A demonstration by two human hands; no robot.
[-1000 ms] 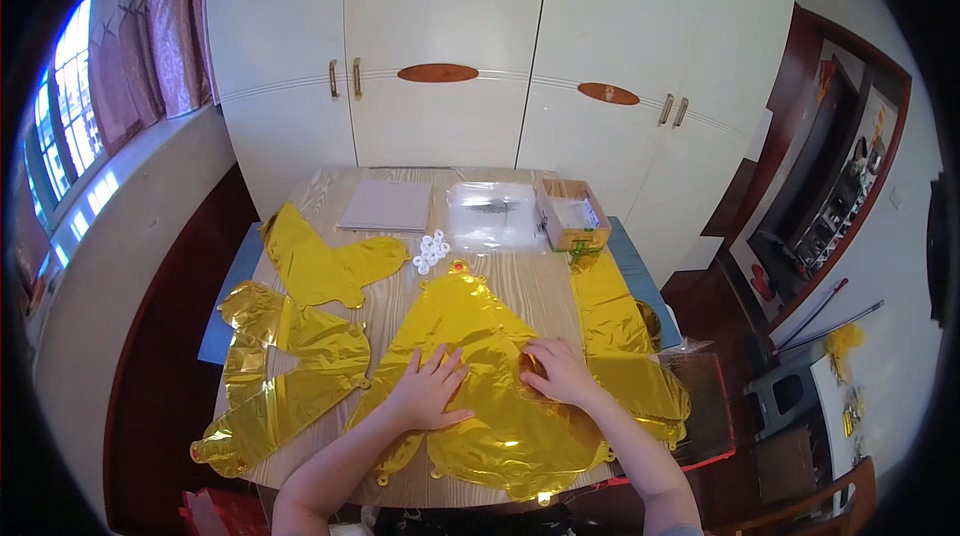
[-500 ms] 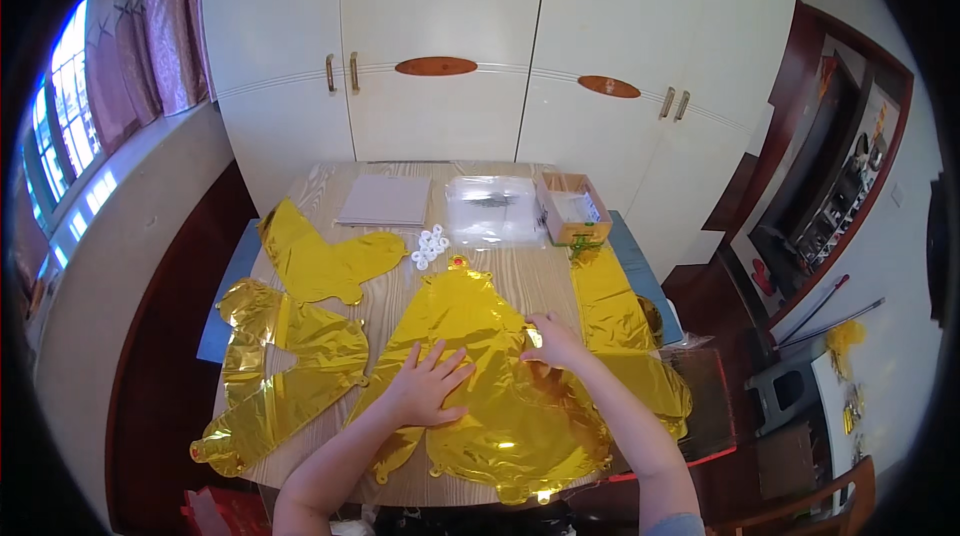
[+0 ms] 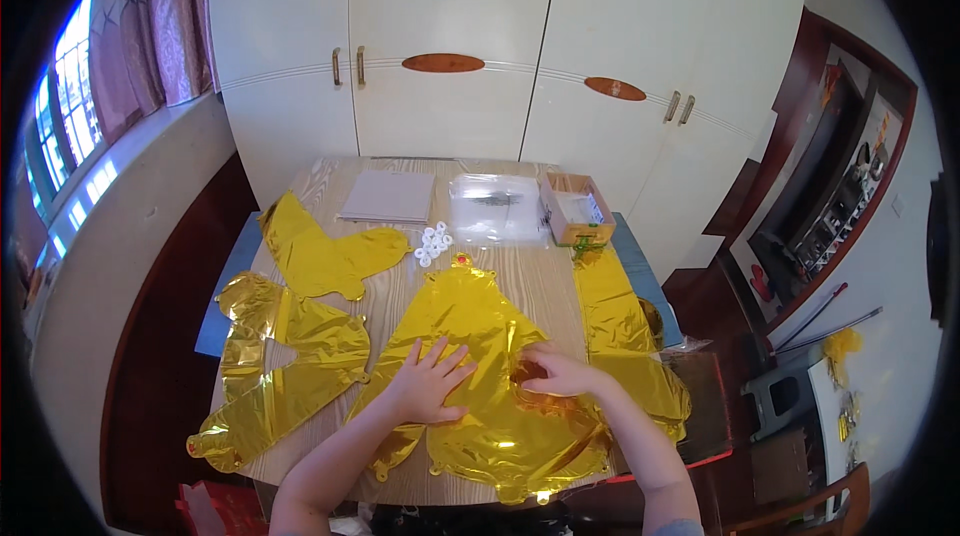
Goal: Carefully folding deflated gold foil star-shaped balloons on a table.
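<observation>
The gold foil (image 3: pixel 470 321) lies nearside of the white rings (image 3: pixel 433 245). The left hand (image 3: pixel 425 389) rests spread upon it, gripping nothing; the right hand (image 3: pixel 560 373) is half-curled, grip indeterminable. Presumably light, slippery and crease-prone, the foil is best held by the edge tab (image 3: pixel 461 261) nearest the rings.
</observation>
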